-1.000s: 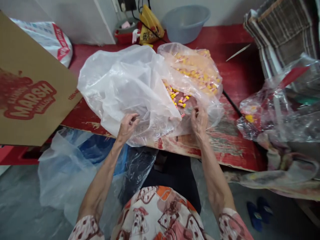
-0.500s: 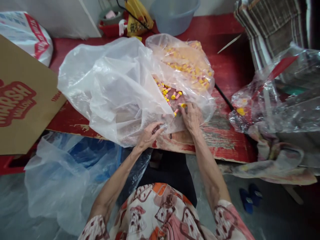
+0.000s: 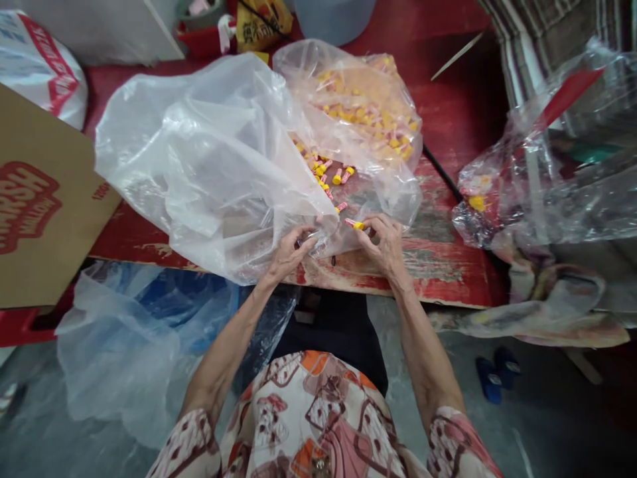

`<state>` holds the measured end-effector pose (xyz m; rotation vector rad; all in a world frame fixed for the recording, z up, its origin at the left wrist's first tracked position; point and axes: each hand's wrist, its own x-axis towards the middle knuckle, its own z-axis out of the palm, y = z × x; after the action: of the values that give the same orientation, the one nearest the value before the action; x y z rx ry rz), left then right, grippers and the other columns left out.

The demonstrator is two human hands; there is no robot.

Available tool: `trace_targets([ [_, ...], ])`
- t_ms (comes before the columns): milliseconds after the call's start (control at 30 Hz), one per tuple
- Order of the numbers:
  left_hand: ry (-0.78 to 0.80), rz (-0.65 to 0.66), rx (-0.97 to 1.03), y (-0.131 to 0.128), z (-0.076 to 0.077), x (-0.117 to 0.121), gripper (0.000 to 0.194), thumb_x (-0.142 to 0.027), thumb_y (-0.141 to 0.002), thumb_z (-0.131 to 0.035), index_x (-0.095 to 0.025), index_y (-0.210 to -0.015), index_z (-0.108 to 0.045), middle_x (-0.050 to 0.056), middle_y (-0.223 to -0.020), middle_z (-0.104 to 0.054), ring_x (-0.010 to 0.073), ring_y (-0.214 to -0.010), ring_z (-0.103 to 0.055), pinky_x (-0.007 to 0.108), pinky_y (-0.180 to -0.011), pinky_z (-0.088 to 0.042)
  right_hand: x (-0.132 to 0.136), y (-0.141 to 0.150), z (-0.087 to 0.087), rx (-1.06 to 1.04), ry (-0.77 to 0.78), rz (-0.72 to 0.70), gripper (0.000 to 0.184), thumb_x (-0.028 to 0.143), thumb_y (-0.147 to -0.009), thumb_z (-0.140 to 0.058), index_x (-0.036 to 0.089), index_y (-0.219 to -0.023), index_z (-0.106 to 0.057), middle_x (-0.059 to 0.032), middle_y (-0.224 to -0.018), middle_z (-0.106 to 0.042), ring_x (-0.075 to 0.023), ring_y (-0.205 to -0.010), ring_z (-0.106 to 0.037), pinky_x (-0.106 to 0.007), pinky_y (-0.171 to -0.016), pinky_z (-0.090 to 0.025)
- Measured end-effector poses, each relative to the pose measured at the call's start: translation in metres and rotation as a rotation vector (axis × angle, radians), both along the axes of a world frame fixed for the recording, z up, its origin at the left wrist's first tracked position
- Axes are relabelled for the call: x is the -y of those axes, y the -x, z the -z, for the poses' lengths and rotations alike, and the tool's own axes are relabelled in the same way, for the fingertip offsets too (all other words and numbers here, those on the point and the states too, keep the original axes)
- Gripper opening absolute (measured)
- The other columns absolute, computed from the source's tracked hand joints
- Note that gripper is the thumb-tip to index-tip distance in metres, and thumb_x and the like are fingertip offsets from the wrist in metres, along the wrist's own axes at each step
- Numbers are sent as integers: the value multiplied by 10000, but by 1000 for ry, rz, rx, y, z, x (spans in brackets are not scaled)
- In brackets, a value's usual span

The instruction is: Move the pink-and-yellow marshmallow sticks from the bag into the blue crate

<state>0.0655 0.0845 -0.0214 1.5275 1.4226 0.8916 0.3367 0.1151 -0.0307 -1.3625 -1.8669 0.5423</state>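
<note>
My right hand (image 3: pixel 385 247) pinches a small pink tube with a yellow cap (image 3: pixel 354 224) between thumb and fingers, the pink end pointing left. My left hand (image 3: pixel 291 253) is curled at the front edge of a large clear plastic bag (image 3: pixel 199 159), thumb and forefinger close together. What lies in that grip, if anything, I cannot make out. Between and beyond the hands, several loose yellow-capped tubes (image 3: pixel 321 169) lie by the bag's mouth. Many more fill a second clear bag (image 3: pixel 368 113) behind them.
The worn red table (image 3: pixel 438 265) carries the bags. A cardboard box (image 3: pixel 50 199) stands left, a pale blue basin (image 3: pixel 336 16) at the back. Crumpled clear plastic (image 3: pixel 557 192) lies right. Blue slippers (image 3: pixel 490 380) are on the floor, and plastic sheeting (image 3: pixel 119 352) hangs below left.
My right hand has drawn back towards me from the loose tubes, bringing one capped tube along. My left hand stays by the bag's edge. The view has shifted slightly.
</note>
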Motion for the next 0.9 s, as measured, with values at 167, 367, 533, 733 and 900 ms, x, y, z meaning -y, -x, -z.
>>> trace_targets([
  [167, 69, 146, 141, -14, -10, 9, 490, -569, -1021, -688, -179, -1312, -742, 58, -1135, -773, 194, -993, -699, 296, -902, -561, 26, 12, -15, -272, 164, -206, 280, 467, -1052, -615, 252, -892, -694, -47, -1080, -752, -222, -928, -672, -358, -835, -516],
  [367, 13, 86, 36, -3, -14, 13, 512, -635, -1020, -678, -186, -1255, -746, 80, -1193, -781, 210, -1040, -712, 321, -932, -580, 31, 42, -11, 24, 157, -239, 234, 382, -1107, -588, 261, -1159, -781, -83, -1238, -756, -237, -1096, -703, -388, -1004, -493],
  [533, -113, 163, -441, 7, -36, 14, 291, -472, -1056, -710, -208, -1171, -749, 54, -1110, -765, 197, -950, -677, 318, -906, -546, 26, 33, -6, 156, 167, -156, 320, 343, -1126, -509, 256, -1296, -766, -113, -1326, -736, -286, -1239, -661, -446, -1102, -464],
  [733, -41, 349, -875, -32, -58, -1, 152, -317, -1103, -606, -198, -1134, -697, 89, -1070, -737, 255, -916, -684, 364, -892, -506, -28, 18, -12, 31, 177, 153, 416, 346, -1144, -376, 273, -1456, -642, -100, -1383, -695, -254, -1290, -595, -420, -1120, -492],
  [900, 22, 456, -899, -33, -61, -26, 135, -261, -1055, -636, -176, -1144, -692, 61, -944, -725, 245, -895, -671, 342, -908, -497, -67, 46, -13, 120, 186, -185, 438, 231, -1087, -448, 229, -1490, -618, -69, -1466, -670, -214, -1403, -567, -387, -1206, -451],
])
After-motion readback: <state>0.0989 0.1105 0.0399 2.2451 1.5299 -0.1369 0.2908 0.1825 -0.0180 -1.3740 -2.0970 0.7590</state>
